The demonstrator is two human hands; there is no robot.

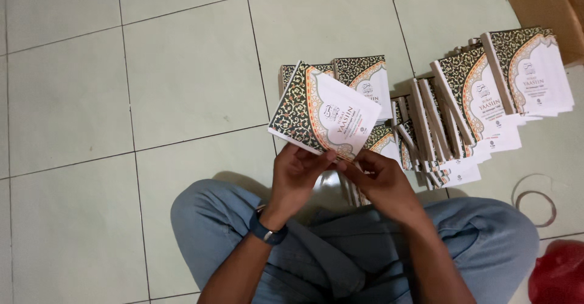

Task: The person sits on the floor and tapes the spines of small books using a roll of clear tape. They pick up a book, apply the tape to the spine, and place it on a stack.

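Observation:
I hold a small booklet (322, 113) with a white cover and a dark floral border, tilted above the floor. My left hand (296, 176) grips its near edge from below. My right hand (380, 179) pinches the same edge at the lower right corner. A dark watch sits on my left wrist. Behind the held booklet, two like booklets (365, 76) lie on the tiles. I sit cross-legged in blue jeans.
Several leaning rows of the same booklets (480, 97) spread to the right on the pale tiled floor (121, 97). A cardboard box (547, 3) stands at the top right. Rubber bands (535, 200) lie at right, and a red bag (556, 273) at the bottom right corner.

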